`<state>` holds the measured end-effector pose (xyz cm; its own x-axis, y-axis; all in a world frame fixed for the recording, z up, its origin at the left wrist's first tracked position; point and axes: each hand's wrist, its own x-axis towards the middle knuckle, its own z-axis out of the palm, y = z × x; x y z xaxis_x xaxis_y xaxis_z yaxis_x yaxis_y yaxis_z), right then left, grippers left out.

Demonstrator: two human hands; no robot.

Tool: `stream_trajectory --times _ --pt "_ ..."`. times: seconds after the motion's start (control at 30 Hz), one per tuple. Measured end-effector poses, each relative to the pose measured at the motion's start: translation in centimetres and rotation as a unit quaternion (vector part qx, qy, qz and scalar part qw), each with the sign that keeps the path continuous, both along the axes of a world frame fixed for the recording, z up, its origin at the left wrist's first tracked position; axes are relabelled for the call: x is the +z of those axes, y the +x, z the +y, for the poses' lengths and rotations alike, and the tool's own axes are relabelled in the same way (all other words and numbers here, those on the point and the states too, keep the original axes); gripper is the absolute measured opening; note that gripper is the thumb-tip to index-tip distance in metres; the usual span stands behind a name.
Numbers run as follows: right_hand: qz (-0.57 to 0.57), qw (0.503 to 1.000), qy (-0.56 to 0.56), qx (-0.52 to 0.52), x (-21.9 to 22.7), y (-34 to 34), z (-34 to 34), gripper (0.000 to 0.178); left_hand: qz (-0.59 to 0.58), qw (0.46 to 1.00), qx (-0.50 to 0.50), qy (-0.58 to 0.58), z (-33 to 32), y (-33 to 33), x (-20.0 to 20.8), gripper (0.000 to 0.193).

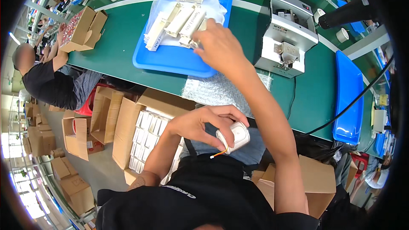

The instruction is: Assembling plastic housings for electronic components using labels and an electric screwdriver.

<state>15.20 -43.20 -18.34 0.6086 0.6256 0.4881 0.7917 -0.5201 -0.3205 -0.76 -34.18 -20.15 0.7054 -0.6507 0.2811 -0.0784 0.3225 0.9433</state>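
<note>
Over my lap, my left hand (204, 123) is closed around a small white rounded plastic housing (239, 138). A thin yellow-and-red lead with a small white plug (212, 156) hangs from the housing. My right hand (219, 44) reaches over the blue tray (159, 61), with its fingers curled in at the right end of several long white printed boxes (181, 19). What the right fingertips grip, if anything, is hidden and slightly blurred. The boxes lie in a loose pile on white wrapping in the tray.
Right of the tray stands a grey metal bench machine (283, 34). A second blue tray (347, 102) lies farther right. Bubble wrap (204, 90) covers the green table's near edge. An open carton (147, 132) of white boxes sits left of my lap; a co-worker (51, 74) sits at left.
</note>
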Motion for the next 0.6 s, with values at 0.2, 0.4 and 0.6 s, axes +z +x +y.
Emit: stream_trajectory --times 0.2,0.4,0.6 --pt "0.38 0.896 0.213 0.087 4.4 -3.2 -7.6 0.025 0.004 0.996 0.088 0.005 -0.2 0.2 0.3 0.027" --pt "0.407 0.798 0.44 0.064 0.3 -9.2 -18.5 0.025 -0.027 0.969 0.226 0.097 -3.2 2.9 0.5 0.024" --pt "0.388 0.791 0.461 -0.107 -2.7 -11.5 -21.1 0.012 -0.074 0.944 0.282 0.152 -5.9 4.3 -0.7 0.015"
